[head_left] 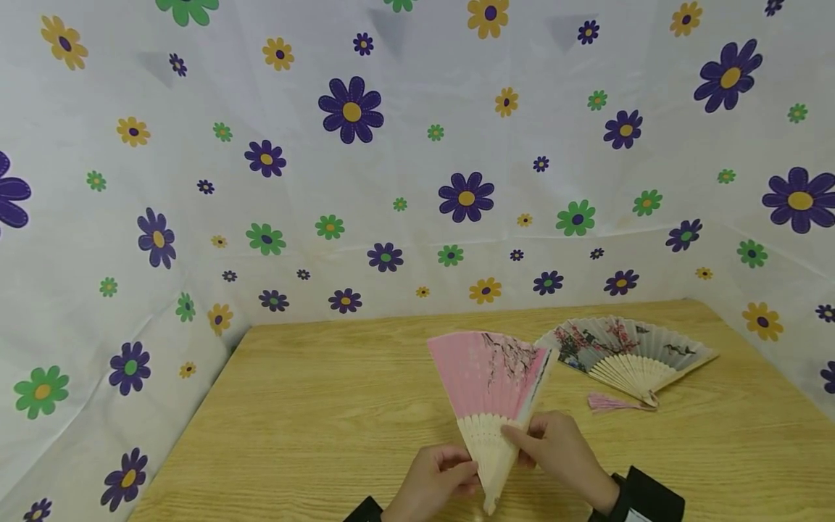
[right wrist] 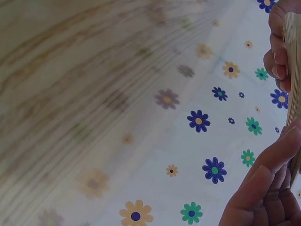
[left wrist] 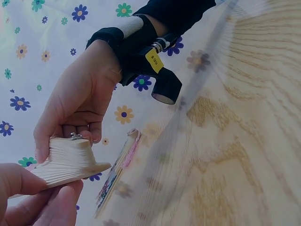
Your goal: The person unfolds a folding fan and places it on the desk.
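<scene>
A pink folding fan with a dark blossom-branch print stands partly spread in the head view, its pale ribs narrowing to the pivot at the bottom. My left hand pinches the left side of the ribs between thumb and fingers. On the opposite side, my right hand grips the ribs, its thumb lying across their front. Both hands hold the fan over the wooden table. In the right wrist view only the stacked edge of the ribs shows, at the right border.
A second folding fan, grey with blossoms and birds, lies spread at the table's back right. Its pink tassel trails left from the pivot. A flower-printed white cloth encloses the wooden table at the back and sides.
</scene>
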Motion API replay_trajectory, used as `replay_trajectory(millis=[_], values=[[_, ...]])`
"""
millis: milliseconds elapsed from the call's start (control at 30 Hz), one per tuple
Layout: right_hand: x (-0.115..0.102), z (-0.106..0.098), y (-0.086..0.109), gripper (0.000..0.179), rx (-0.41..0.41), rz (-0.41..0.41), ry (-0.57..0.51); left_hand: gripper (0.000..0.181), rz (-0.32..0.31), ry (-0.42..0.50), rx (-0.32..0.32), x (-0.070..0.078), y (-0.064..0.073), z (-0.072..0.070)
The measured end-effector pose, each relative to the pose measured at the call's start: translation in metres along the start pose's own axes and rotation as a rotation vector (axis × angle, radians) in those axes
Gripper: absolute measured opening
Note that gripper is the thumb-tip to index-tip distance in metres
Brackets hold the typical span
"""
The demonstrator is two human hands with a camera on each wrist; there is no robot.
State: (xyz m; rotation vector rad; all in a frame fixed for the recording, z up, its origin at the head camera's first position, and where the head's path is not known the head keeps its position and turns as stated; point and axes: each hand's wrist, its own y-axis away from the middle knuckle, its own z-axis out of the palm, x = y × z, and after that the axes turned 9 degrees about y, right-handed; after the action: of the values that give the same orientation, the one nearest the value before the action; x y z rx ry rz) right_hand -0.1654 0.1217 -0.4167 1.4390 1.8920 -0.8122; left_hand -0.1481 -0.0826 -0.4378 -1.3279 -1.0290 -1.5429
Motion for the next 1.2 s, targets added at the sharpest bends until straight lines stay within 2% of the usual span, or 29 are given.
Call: replay_trajectory(millis=[233,467,733,967,1200], values=[[-0.0021,-0.0026,-0.0011,0.044,0.012,0.044,-0.007,0.021,0.007,-0.034,-0.011,0.003,0.0001,-0.0031],[-0.0023,-0.005,-0.0009,0.044,0.032,0.077,-0.012,0.023,0.016,-0.011,-0.044,0.0047,0.0013,-0.0045],[-0.0018,-0.0051,-0.0013,0.045,0.063,0.102,-0.009,0.024,-0.021,0.002,-0.005,0.0066,0.0014,-0.0053],[-0.0003,-0.0062,-0.0019,0.045,0.065,0.111,-0.02,0.025,-0.003,0.009,-0.017,0.0074,0.0022,-0.0059],[0.0014,-0.0092,-0.0017,0.051,0.064,0.083,-0.051,0.025,-0.026,0.1,0.019,0.0044,0.0009,-0.0078]])
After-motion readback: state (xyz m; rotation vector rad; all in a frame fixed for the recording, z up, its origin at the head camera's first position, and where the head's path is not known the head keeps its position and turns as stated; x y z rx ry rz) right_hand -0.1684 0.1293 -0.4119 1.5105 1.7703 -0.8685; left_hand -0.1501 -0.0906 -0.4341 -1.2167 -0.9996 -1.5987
